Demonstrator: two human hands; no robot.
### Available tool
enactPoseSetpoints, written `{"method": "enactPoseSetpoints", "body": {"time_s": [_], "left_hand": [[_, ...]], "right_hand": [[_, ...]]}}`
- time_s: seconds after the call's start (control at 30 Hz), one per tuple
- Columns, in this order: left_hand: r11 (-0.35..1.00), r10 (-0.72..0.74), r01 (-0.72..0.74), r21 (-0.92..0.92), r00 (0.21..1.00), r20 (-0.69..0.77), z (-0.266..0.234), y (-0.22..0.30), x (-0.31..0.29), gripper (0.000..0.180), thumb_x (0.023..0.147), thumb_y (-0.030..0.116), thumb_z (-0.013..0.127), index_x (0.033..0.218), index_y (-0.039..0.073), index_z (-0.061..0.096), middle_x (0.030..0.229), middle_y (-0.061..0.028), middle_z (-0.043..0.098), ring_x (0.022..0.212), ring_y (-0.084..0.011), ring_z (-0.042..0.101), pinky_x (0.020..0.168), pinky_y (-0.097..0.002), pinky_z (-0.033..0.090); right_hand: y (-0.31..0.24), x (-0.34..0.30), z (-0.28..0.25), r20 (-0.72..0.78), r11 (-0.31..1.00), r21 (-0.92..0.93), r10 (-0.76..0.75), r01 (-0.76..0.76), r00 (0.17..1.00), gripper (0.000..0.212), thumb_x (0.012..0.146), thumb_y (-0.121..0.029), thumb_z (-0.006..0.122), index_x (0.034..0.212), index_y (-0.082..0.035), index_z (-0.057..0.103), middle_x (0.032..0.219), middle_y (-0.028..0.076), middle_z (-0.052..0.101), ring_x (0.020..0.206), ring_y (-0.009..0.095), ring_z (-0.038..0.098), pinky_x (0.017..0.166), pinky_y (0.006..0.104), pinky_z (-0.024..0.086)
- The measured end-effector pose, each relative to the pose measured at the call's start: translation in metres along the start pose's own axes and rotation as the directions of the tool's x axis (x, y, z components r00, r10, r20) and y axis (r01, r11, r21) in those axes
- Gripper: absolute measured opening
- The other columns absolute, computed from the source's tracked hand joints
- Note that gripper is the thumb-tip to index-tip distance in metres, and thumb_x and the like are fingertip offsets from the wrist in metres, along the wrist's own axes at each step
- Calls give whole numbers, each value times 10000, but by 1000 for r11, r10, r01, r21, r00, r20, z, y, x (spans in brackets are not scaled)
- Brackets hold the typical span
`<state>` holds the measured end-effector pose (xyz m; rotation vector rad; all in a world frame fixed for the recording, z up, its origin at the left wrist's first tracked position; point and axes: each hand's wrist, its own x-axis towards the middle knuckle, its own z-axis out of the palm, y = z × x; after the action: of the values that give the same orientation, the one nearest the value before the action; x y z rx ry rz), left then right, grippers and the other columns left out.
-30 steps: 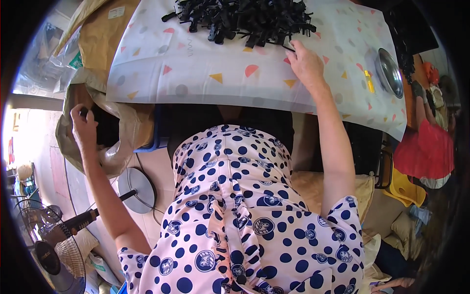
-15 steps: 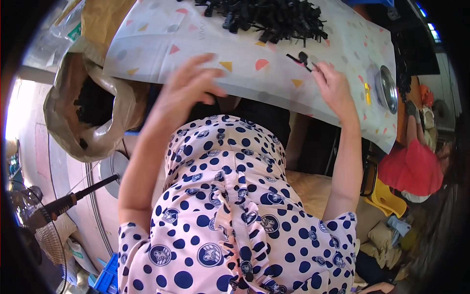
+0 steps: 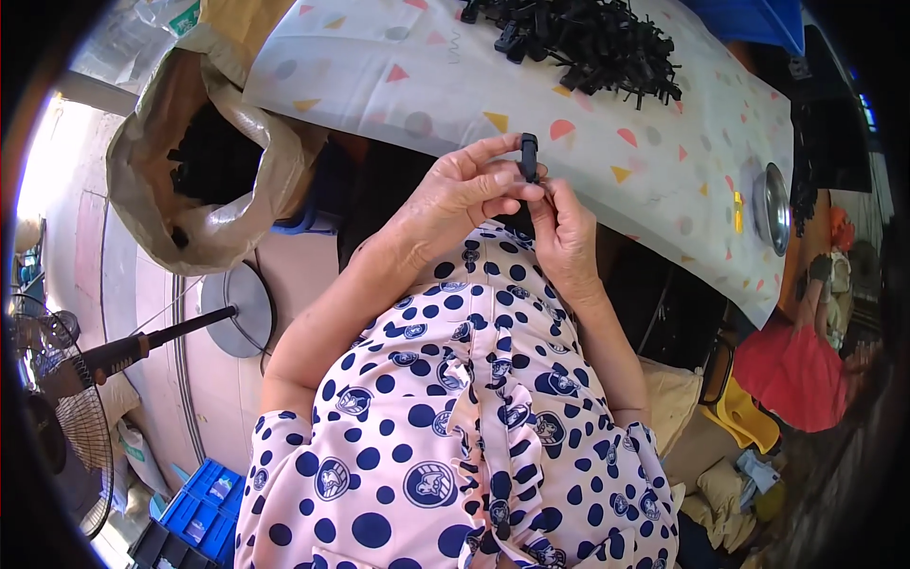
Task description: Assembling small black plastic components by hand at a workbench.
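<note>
Over the near edge of the table my two hands meet at a small black part [image 3: 529, 157] that looks like moulded plastic with a squared end. My left hand [image 3: 453, 197] is closed on it, with thumb and fingers around its side. Just below, my right hand [image 3: 567, 235] pinches the lower end with thumb and forefinger; its other fingers are curled in. What exactly lies between the right fingertips is too small to make out. Farther back on the table is a heap of similar black parts [image 3: 592, 47].
A patterned cloth covers the table [image 3: 379, 81]. To the left stands an open sack [image 3: 213, 228] with black pieces inside. A metal bowl [image 3: 776, 210] rests near the table's right end. A fan [image 3: 81, 417] and blue crates [image 3: 204, 512] are at lower left; a person in red [image 3: 794, 372] is at right.
My right hand has brought a black part from the tabletop back toward my body. My left hand has moved right and closed on that part.
</note>
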<state>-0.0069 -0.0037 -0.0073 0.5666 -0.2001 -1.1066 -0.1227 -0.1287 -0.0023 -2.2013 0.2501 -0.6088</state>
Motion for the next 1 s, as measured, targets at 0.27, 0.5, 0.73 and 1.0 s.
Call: {"method": "enactPoseSetpoints", "body": {"time_s": [0.27,0.5,0.73,1.0], "left_hand": [[998,-14,19,67,997,-81,-3,-10,-1,395,862,56,651,1241,36,539,1043,-133,662,834,-180,677,703,-250,556],[972,-5,57,229,976,-219,3,-8,-2,307,868,49,642,1165,45,565,954,-96,671,703,-122,636,609,-209,513],[786,150,18,618,964,-218,9,-14,-3,296,879,5,592,1168,57,555,927,-54,643,707,-91,612,628,-183,483],[577,272,-115,809,960,-58,1,-27,2,387,882,-54,538,1265,-15,493,913,-22,571,794,-62,580,724,-195,502]], "right_hand": [[1,-11,8,-3,999,46,8,-8,1000,109,920,-68,563,1003,1,547,782,160,630,697,264,660,627,291,493],[14,-16,7,57,1000,-12,-4,4,998,139,902,-40,581,1029,10,558,812,152,648,741,225,667,653,278,497],[6,-14,-3,146,799,473,344,-371,928,315,999,-258,442,1187,-13,505,635,-27,436,556,46,379,506,197,303],[-1,0,4,307,596,627,402,-501,863,393,1007,-292,424,1282,-11,448,665,-65,405,559,15,324,487,171,235]]}}
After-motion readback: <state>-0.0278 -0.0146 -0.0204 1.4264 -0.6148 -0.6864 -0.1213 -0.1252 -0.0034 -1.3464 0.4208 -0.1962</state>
